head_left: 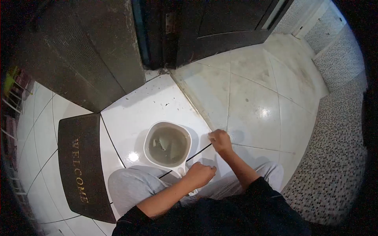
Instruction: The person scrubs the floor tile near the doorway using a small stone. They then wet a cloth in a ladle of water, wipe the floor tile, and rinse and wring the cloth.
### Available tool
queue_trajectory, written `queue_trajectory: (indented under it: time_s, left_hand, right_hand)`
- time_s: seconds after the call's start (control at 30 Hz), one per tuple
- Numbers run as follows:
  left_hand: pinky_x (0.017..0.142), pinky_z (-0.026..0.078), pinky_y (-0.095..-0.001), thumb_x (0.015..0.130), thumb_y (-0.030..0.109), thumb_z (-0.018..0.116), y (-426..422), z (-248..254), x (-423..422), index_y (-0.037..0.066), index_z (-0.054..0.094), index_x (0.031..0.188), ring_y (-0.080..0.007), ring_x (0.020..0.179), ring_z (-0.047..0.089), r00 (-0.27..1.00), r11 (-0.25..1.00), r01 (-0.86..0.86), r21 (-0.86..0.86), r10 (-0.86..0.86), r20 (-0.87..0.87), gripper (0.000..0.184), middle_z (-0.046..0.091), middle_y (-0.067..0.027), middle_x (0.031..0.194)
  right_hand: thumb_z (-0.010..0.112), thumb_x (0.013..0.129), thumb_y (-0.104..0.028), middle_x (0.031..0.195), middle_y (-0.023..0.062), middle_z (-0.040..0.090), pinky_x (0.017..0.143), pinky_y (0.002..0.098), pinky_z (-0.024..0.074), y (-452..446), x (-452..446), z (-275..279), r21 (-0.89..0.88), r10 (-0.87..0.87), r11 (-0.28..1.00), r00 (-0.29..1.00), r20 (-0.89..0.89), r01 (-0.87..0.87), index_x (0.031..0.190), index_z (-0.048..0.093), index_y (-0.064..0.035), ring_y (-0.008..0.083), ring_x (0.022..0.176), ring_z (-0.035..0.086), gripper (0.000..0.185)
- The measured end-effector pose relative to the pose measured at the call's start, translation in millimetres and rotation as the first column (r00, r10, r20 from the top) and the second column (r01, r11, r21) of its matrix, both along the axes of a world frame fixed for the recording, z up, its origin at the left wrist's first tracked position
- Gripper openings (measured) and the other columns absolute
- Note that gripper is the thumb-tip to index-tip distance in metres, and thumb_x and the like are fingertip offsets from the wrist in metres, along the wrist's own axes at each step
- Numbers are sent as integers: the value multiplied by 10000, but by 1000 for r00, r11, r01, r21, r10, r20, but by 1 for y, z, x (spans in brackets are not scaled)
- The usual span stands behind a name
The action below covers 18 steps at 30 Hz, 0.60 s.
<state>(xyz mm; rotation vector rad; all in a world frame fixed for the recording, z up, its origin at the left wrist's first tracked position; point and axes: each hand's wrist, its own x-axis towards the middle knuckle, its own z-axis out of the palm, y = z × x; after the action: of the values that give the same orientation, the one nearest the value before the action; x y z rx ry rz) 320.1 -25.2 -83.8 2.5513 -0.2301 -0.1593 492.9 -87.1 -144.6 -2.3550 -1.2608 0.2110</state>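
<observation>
A white dipper (pixel 146 151) with a long handle stands on the white floor tiles in front of my knees. Murky grey water (pixel 175 143) fills much of it, and pale pieces show in the water. My left hand (pixel 200 174) is closed just right of the dipper's handle, its wrist passing over the handle. Whatever lies inside its fingers is hidden. Farther right, my right hand (pixel 221 141) is low over the tiles by the raised edge, fingers pinched together. Something small and pale seems to show at its fingertips, too small to name.
A dark "WELCOME" mat (pixel 80 169) lies at the left. Dark wooden doors (pixel 224 27) stand at the back, one beside the door frame. Beige tiles (pixel 252 102) with dirt specks stretch right, up to a mosaic-patterned wall (pixel 327 169). Dark crumbs (pixel 166 104) dot the white tile.
</observation>
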Motion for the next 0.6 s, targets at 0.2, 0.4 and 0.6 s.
queue_trajectory:
  time_s: [0.2,0.4,0.6]
  left_hand:
    - [527,460,-431,829,254,503,0,-3,-2,40,561,876,-312,558,584,999,999,-27,-36,29,40,226,581,-110,624]
    - [536,460,-431,830,253,501,0,1,0,49,568,876,-302,572,588,1000,1000,2,6,-2,-3,220,583,-108,630]
    - [538,460,-432,831,256,500,-1,2,0,49,574,862,-306,575,588,1000,1000,-2,17,2,-22,222,588,-111,640]
  right_hand:
    - [544,714,-83,805,149,572,721,411,454,5,3,5,-28,-23,999,999,29,24,799,630,-63,327,804,542,123]
    - [540,735,-97,820,149,576,732,402,458,6,-2,11,-58,-28,998,999,23,29,780,635,-52,323,803,541,114]
    - [516,760,-122,835,138,569,710,397,471,3,-5,5,-101,65,994,982,179,-47,768,640,-63,309,825,538,138]
